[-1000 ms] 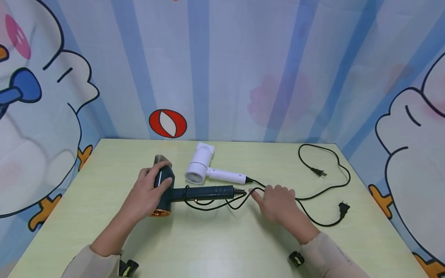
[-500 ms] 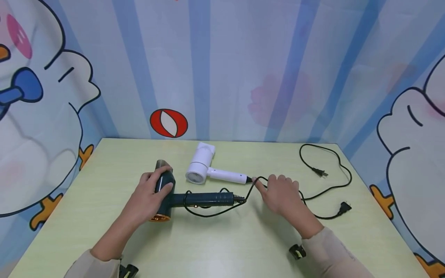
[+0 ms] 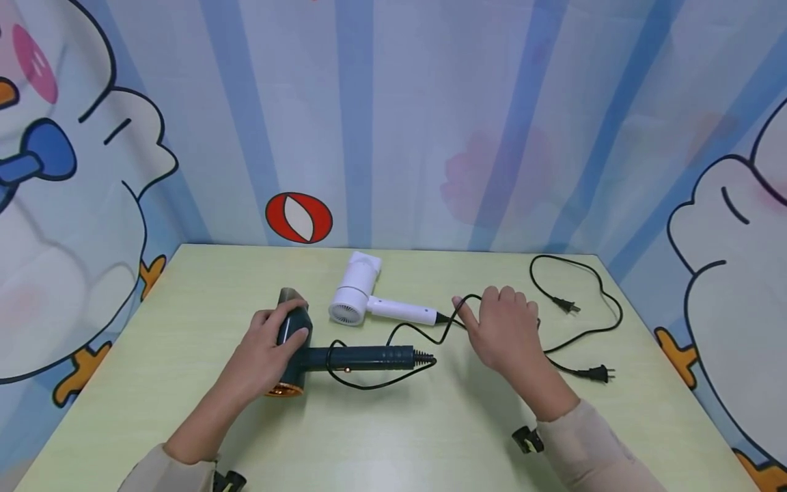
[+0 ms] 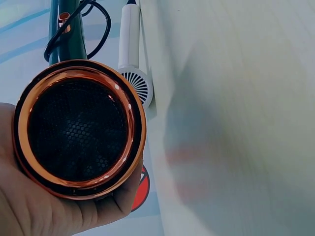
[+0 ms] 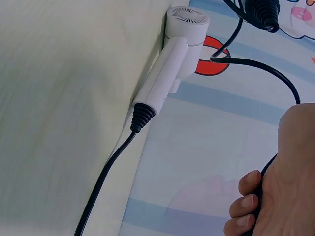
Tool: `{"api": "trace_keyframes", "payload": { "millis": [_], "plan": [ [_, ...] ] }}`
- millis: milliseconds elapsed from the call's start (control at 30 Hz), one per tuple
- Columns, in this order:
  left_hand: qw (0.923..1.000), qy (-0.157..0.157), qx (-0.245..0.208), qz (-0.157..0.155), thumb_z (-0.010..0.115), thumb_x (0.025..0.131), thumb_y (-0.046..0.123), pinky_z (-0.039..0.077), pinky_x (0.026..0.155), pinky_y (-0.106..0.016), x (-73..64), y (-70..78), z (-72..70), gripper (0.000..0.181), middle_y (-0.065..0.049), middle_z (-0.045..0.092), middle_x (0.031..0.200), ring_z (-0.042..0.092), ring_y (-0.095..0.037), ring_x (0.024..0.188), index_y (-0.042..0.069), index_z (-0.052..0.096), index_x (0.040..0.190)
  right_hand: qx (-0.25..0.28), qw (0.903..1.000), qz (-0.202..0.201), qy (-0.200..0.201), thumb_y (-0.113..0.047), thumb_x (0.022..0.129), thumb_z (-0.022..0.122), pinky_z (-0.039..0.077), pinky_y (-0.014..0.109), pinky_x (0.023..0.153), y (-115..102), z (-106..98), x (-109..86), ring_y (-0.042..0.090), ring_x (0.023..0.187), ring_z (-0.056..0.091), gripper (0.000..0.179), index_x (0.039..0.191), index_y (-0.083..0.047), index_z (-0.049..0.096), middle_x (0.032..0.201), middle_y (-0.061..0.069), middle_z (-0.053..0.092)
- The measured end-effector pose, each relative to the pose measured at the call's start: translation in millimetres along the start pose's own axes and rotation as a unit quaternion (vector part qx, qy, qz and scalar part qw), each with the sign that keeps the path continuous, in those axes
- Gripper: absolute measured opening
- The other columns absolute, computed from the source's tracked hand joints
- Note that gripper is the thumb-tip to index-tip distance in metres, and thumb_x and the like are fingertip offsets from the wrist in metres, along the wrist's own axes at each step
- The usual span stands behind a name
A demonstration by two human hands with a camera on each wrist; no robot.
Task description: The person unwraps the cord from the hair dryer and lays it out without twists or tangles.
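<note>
My left hand (image 3: 267, 348) grips the barrel of a dark green hair dryer (image 3: 363, 357), held above the table with its handle pointing right. Its copper-ringed mesh end (image 4: 78, 130) fills much of the left wrist view. Part of its black cord (image 3: 369, 389) loops around the handle. My right hand (image 3: 504, 335) holds a stretch of that cord, the fingers curled round it in the right wrist view. Behind the handle lies a white hair dryer (image 3: 402, 311), untouched, its own black cord (image 5: 101, 179) running off to the right.
On the right of the pale table (image 3: 369, 444) lie two black plugs: a nearer one (image 3: 595, 374) and a farther one (image 3: 564, 305), whose cord curves along the far right corner. A striped cartoon curtain (image 3: 406, 123) stands behind the table.
My right hand has moved up and slightly right, pulling the cord away from the handle's end. The nearer plug has shifted and turned. The dark green dryer has come slightly nearer.
</note>
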State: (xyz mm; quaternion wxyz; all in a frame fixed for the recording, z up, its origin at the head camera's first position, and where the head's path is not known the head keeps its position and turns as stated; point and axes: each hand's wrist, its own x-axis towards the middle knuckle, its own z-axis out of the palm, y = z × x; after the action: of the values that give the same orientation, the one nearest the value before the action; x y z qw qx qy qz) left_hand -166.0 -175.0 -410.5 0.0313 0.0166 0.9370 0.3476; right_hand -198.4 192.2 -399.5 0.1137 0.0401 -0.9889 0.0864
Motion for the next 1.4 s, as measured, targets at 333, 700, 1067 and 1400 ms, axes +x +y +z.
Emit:
{"api": "trace_keyframes", "payload": {
  "millis": [333,700,1067,1400],
  "plan": [
    [1.0000,-0.002,0.000,0.003,0.047,0.106,0.043,0.052,0.088,-0.058,-0.5,-2.2,-0.4,0.052,-0.026,0.029,0.151,0.050,-0.047,0.120,0.032,0.034,0.155,-0.010,0.9931,-0.053,0.104,-0.060,0.104,0.039,0.022,0.041,0.063,0.3,1.7,-6.5,0.029,0.066,0.031,0.060,0.077,-0.007,0.034,0.074,0.011,0.034],
    [0.9998,0.007,0.016,-0.006,0.048,0.106,0.042,0.053,0.088,-0.058,2.0,-2.2,0.6,0.053,-0.025,0.029,0.152,0.050,-0.048,0.120,0.031,0.034,0.155,0.033,0.9895,-0.063,0.125,-0.053,0.106,0.041,0.020,0.041,0.066,-4.0,-24.1,-17.2,0.028,0.068,0.029,0.053,0.077,-0.008,0.033,0.076,0.010,0.032],
    [0.9992,0.016,0.033,-0.015,0.047,0.106,0.043,0.053,0.087,-0.058,5.9,-6.5,1.2,0.054,-0.027,0.028,0.152,0.051,-0.050,0.119,0.030,0.033,0.156,0.045,0.9800,-0.099,0.166,-0.055,0.106,0.036,0.017,0.040,0.067,-10.4,-50.2,-37.7,0.027,0.068,0.026,0.053,0.078,-0.009,0.033,0.077,0.008,0.030],
    [0.9991,0.021,0.033,-0.016,0.046,0.106,0.043,0.053,0.085,-0.057,9.8,-11.1,2.5,0.055,-0.027,0.028,0.152,0.051,-0.050,0.118,0.029,0.032,0.157,0.048,0.9827,-0.106,0.144,-0.058,0.106,0.034,0.021,0.041,0.069,-9.0,-51.0,-47.8,0.026,0.070,0.029,0.055,0.079,-0.009,0.038,0.076,0.007,0.033]
  ]
}}
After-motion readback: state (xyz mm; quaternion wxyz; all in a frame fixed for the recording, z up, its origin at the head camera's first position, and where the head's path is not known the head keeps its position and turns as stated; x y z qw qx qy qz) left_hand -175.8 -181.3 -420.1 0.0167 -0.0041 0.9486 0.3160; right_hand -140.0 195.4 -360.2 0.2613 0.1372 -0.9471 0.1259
